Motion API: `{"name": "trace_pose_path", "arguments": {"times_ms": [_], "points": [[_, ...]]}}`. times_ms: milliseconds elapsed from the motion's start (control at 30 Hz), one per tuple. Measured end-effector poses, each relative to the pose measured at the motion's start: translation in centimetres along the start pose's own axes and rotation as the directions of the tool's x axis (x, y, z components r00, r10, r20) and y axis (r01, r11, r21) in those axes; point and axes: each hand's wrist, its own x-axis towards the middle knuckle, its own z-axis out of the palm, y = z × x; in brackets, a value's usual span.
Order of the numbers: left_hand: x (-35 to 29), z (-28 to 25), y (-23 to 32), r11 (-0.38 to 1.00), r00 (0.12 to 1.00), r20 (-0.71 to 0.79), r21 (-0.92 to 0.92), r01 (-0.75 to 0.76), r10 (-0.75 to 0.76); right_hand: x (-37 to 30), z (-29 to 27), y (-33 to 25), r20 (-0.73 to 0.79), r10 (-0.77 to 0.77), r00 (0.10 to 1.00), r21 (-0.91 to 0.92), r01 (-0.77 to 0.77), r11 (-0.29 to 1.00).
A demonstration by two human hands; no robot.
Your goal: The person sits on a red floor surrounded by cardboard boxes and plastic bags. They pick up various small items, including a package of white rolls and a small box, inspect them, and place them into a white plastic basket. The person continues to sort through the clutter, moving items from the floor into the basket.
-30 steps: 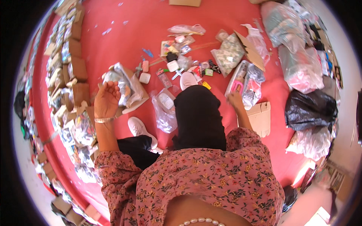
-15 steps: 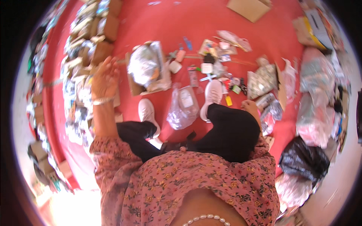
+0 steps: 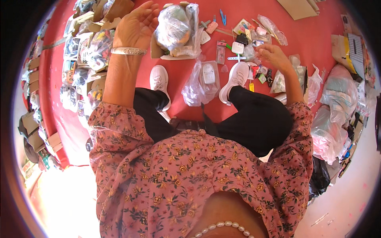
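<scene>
My left hand [image 3: 138,27] is raised at the left edge of an open cardboard box [image 3: 158,50], its fingers loosely bent and apart, with nothing seen in them. A bulging clear plastic bag [image 3: 174,25] fills that box. On the right, my right hand [image 3: 274,56] hovers with fingers stretched out by a spread of small goods, and it holds nothing visible. Among these are a white square case [image 3: 238,47], a pink packet [image 3: 221,52], a small green item [image 3: 262,78] and a yellow one [image 3: 251,86]. Between my shoes lies a clear bag [image 3: 193,89] beside a packaged white device [image 3: 208,73].
Rows of filled boxes [image 3: 71,73] line the left. Stuffed plastic bags [image 3: 337,95] and a black bag [image 3: 319,176] lie along the right. A flat cardboard piece [image 3: 297,8] rests at the far right on the red floor covering [image 3: 250,8].
My right hand has risen from beside my knee and reached forward to the small goods. My left hand has shifted from the box row toward the open box. The whole view has tilted.
</scene>
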Motion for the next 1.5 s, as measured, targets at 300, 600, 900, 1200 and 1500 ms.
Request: {"name": "trace_pose_path", "arguments": {"times_ms": [300, 600, 900, 1200, 1500], "points": [[-0.7, -0.2, -2.1, 0.974, 0.945, 0.27, -0.179, -0.136, 0.181, -0.1, 0.2, -2.6, 0.059, 0.042, 0.997, -0.223, -0.028, 0.975], [-1.9, 4.2, -1.5, 0.99, 0.988, -0.078, 0.065, -0.128, 0.133, 3.2, 9.0, -6.0, 0.377, -0.14, 0.915, -0.746, 0.39, 0.54], [-2.4, 6.4, -3.5, 0.002, 0.488, 0.238, 0.898, -0.441, 0.84, 4.7, 15.5, -2.0, 0.643, 0.121, 0.756, -0.763, 0.62, 0.182], [-5.5, 12.3, -4.0, 0.455, 0.826, 0.188, 0.759, -0.465, 0.531, 7.9, 41.7, -9.7, 0.853, -0.439, 0.282, -0.182, 0.949, 0.257], [-5.6, 13.7, -4.7, 0.442, 0.849, 0.333, 0.742, -0.504, 0.41, 7.5, 52.3, -8.8, 0.934, -0.237, 0.269, -0.219, 0.952, 0.215]]}}
